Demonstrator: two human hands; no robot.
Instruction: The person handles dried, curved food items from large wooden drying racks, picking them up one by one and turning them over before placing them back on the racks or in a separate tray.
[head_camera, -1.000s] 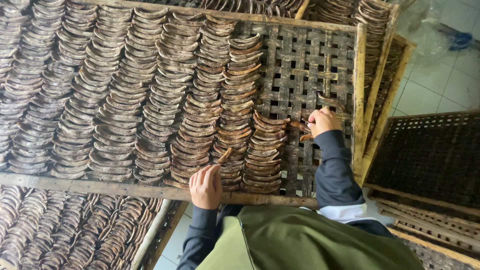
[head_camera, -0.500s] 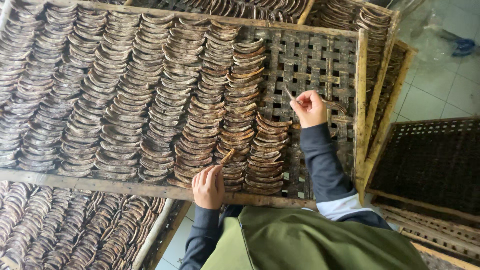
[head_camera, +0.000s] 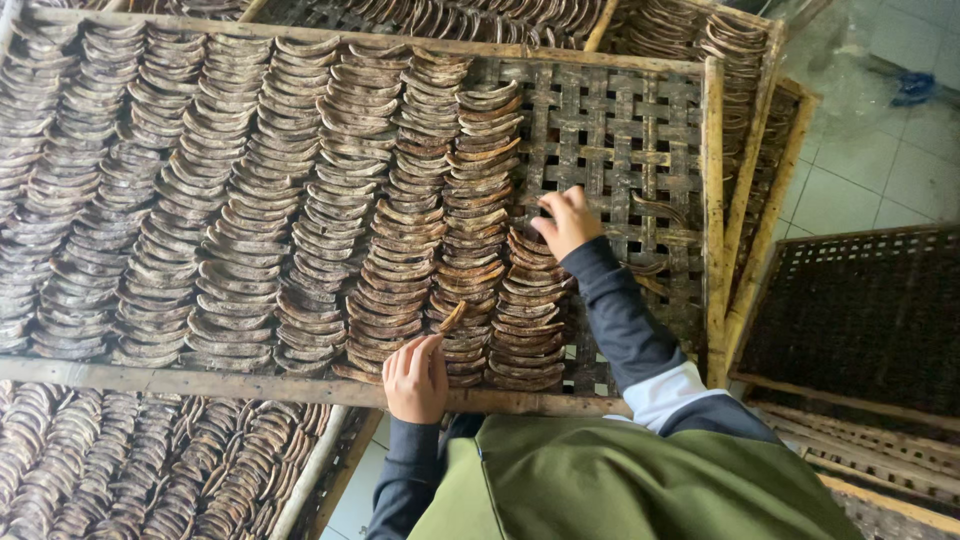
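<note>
Since half a second ago, right hand has dropped onto the short row's far end, fingers pressed down; any pinch is hidden. Left hand pinches a curved brown strip at the woven tray's near edge.

Woven bamboo tray with a wooden frame carries curved brown dried strips, laid overlapping in tight columns across its left and middle. Right part of the weave is bare. Shortest column sits at the edge of the filled area. Second tray below, also packed with strips. Dark mesh tray at right.
</note>
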